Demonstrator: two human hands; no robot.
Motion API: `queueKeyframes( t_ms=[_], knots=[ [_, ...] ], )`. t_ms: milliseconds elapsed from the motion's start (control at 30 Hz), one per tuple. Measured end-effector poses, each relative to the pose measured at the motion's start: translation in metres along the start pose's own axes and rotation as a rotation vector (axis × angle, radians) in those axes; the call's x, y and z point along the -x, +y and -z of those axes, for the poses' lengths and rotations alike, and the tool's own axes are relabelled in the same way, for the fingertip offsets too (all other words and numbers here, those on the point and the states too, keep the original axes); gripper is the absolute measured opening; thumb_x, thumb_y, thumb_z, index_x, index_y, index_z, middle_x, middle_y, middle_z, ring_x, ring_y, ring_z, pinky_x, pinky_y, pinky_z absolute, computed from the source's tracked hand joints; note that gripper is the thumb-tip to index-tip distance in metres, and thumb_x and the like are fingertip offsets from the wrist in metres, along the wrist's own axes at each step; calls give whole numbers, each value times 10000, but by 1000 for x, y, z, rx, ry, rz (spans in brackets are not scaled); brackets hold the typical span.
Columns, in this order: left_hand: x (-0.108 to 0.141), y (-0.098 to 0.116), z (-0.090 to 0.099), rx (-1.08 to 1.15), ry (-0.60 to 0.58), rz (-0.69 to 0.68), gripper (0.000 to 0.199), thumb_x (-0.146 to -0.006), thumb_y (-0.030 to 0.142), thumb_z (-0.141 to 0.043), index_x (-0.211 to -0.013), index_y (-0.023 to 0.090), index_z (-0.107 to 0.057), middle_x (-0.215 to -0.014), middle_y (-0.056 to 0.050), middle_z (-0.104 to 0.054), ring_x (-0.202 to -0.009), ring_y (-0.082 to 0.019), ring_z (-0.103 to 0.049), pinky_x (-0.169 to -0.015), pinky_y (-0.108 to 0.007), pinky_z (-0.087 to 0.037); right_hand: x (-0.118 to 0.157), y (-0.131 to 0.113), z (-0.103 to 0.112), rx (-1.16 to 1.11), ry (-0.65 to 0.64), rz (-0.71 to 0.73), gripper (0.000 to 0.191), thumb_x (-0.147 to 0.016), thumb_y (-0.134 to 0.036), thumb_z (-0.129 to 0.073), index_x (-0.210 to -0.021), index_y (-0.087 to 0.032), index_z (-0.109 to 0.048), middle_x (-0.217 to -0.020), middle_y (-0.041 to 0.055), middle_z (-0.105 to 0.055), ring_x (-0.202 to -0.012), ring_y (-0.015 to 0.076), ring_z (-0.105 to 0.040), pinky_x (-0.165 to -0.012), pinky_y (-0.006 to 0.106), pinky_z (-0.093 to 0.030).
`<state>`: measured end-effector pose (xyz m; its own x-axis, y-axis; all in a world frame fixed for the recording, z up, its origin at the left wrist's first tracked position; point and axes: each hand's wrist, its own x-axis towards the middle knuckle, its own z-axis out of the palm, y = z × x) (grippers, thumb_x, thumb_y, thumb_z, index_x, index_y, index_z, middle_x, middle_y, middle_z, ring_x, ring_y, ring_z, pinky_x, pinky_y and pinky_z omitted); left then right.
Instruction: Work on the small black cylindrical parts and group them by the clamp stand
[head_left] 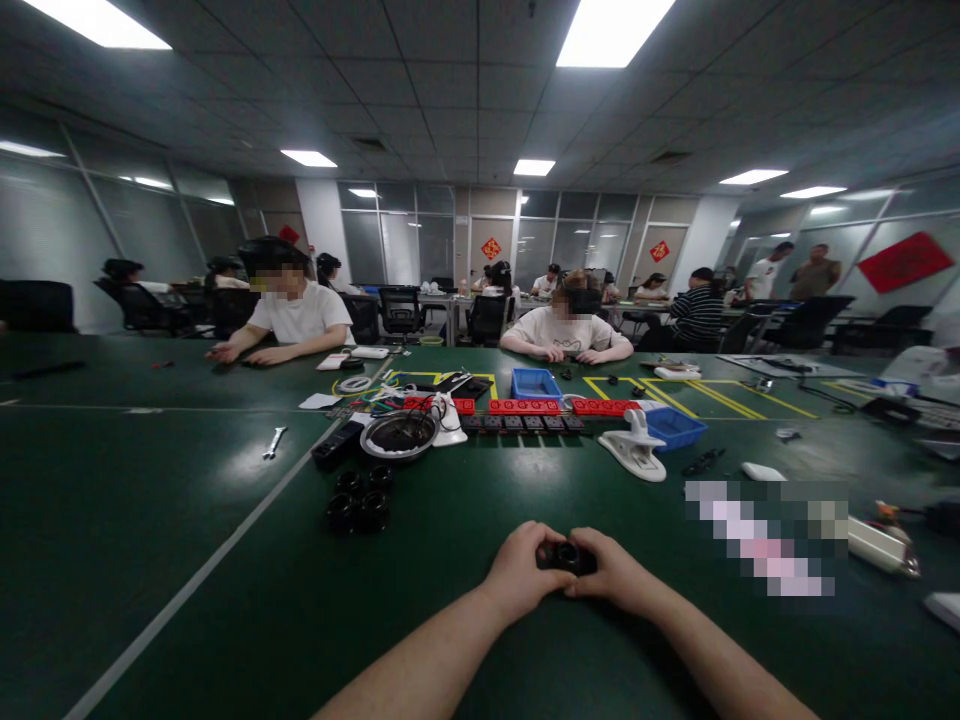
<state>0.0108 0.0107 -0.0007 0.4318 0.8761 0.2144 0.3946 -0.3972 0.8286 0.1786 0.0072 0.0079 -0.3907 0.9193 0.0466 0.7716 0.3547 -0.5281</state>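
My left hand (523, 567) and my right hand (613, 570) meet over the green table near its front. Both are closed around a small black part with a round ring (568, 556) on top. Fingers cover its sides and thumbs its near edge, so its full shape is hidden. To the left, several glossy black ring-shaped pieces (358, 498) stand in a cluster, apart from my hands.
Beyond lie a round metal-rimmed dish (399, 436), red strips (525, 407), a white clip base (634, 450) and blue trays (675, 428). A wrench (275, 442) rests at left. Two people sit across the table (225, 560).
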Motion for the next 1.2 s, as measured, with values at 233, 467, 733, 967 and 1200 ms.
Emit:
queueKeyframes(
  t_ms=[233,467,733,967,1200],
  knots=[
    [1,-1,-6,6,94,47,332,-534,206,-670,-837,180,-538,-825,0,-493,-719,-131,-457,-641,-237,-377,4,-12,-14,328,184,-25,329,-625,-473,-541,-741,-165,-526,-737,47,-528,-715,193,-477,-640,288,-329],
    [-1,0,5,-7,-29,-23,340,-584,248,-644,-911,204,-562,-798,4,-488,-698,-125,-453,-633,-237,-371,7,-1,5,-3,-26,125,603,-546,-400,-651,-1084,-211,-455,-988,50,-486,-910,211,-442,-775,311,-340],
    [-4,-2,7,26,-88,-65,343,-604,242,-640,-939,213,-567,-807,-2,-505,-712,-127,-467,-656,-237,-375,3,8,11,-145,-112,189,262,-657,-308,-593,-878,-170,-570,-856,25,-517,-844,174,-462,-748,281,-347],
    [-3,0,-1,9,-21,-30,321,-566,216,-661,-868,189,-559,-802,0,-497,-716,-133,-463,-625,-233,-365,3,10,-1,-4,34,70,296,-547,-369,-661,-684,-158,-506,-679,-16,-489,-665,136,-447,-576,221,-322],
    [-2,2,-16,-51,177,53,298,-537,191,-676,-788,174,-516,-769,11,-485,-698,-126,-451,-630,-239,-359,3,-7,-15,321,170,-93,189,-628,-324,-571,-684,-169,-480,-687,25,-529,-665,158,-468,-572,241,-296]
  ],
)
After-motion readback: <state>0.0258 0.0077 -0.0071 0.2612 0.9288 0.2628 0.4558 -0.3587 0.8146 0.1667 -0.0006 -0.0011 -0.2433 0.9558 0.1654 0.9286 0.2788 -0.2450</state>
